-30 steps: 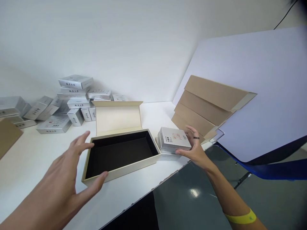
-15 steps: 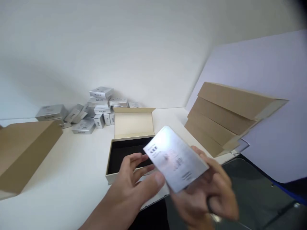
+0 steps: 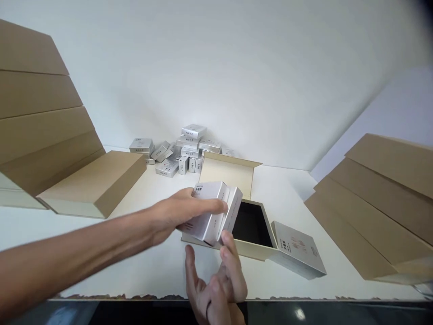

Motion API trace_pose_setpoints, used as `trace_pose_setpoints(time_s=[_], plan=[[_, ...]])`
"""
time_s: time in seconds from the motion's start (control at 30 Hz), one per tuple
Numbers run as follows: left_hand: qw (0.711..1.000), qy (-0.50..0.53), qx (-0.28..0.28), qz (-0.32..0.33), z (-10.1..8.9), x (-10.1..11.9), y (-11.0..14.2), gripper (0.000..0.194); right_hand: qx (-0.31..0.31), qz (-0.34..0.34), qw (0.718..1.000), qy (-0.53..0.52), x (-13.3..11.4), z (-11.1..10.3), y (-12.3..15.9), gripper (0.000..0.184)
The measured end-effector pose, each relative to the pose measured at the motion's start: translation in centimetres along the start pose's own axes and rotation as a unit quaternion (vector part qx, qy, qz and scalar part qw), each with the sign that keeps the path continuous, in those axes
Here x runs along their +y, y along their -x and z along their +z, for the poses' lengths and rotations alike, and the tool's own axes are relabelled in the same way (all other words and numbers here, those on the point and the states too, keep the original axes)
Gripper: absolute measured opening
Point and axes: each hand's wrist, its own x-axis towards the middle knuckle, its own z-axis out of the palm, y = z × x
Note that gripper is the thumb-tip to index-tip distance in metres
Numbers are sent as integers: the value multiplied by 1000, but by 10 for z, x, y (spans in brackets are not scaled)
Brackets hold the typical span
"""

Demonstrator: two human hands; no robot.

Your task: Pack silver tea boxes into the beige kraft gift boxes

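Both hands on the silver boxes!
Your left hand (image 3: 176, 214) grips two silver boxes (image 3: 213, 212) over the open gift box (image 3: 252, 234); right hand (image 3: 216, 280) spread, fingertips underneath.

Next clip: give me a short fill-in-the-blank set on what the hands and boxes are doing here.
1. The left hand grips a small ____ box from above.
2. That box is held over the open gift box, whose inside is ____.
3. The right hand is below the held box with its fingers ____.
4. One more small silver box lies against the gift box's ____ side.

Missing words: silver; black; spread open; right
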Motion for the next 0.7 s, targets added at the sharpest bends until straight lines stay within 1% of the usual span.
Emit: trace_pose_setpoints(time_s=[0.07, 0.1, 0.13, 0.23, 0.27, 0.3, 0.33, 0.4, 0.43, 0.47, 0.5, 0.53, 0.6, 0.63, 0.67, 0.7], plan=[[998, -53, -6, -14, -9, 7, 0, 60, 15, 32, 999, -16, -10, -10, 4, 111], [996, -82, -15, -21, -13, 10, 0, 60, 11, 57, 998, -31, -12, -16, 4, 110], [993, -111, -24, -32, -16, 14, 0, 59, -15, 86, 995, -49, -12, -23, 0, 110], [980, -185, -53, -60, -25, 23, -2, 58, -58, 142, 985, -77, 3, -44, -25, 99], [977, -198, -57, -60, -27, 27, -4, 58, -76, 167, 979, -93, 12, -49, -37, 93], [975, -209, -62, -50, -28, 30, -7, 56, -107, 206, 965, -126, 22, -53, -50, 87], [971, -220, -83, -35, -29, 35, -10, 52, -149, 259, 938, -175, 31, -55, -62, 81], [957, -249, -149, 3, -28, 44, -18, 41, -224, 372, 855, -283, 48, -58, -84, 75], [945, -266, -187, 19, -26, 49, -22, 37, -247, 409, 817, -322, 55, -58, -93, 76], [934, -279, -223, 29, -22, 54, -27, 35, -257, 427, 796, -344, 61, -57, -100, 76], [925, -285, -248, 37, -16, 58, -31, 33, -265, 429, 794, -340, 67, -55, -105, 73], [923, -283, -258, 44, -10, 61, -35, 34, -276, 419, 808, -310, 72, -53, -109, 66], [922, -276, -266, 59, 0, 65, -44, 38, -300, 381, 851, -203, 80, -50, -113, 41], [922, -280, -255, 77, 3, 66, -48, 39, -301, 360, 871, -143, 82, -49, -113, 30], [926, -284, -227, 98, 3, 65, -51, 41, -287, 335, 893, -90, 82, -50, -112, 24], [926, -306, -187, 119, 1, 63, -54, 44, -257, 308, 915, -54, 80, -53, -109, 22]])
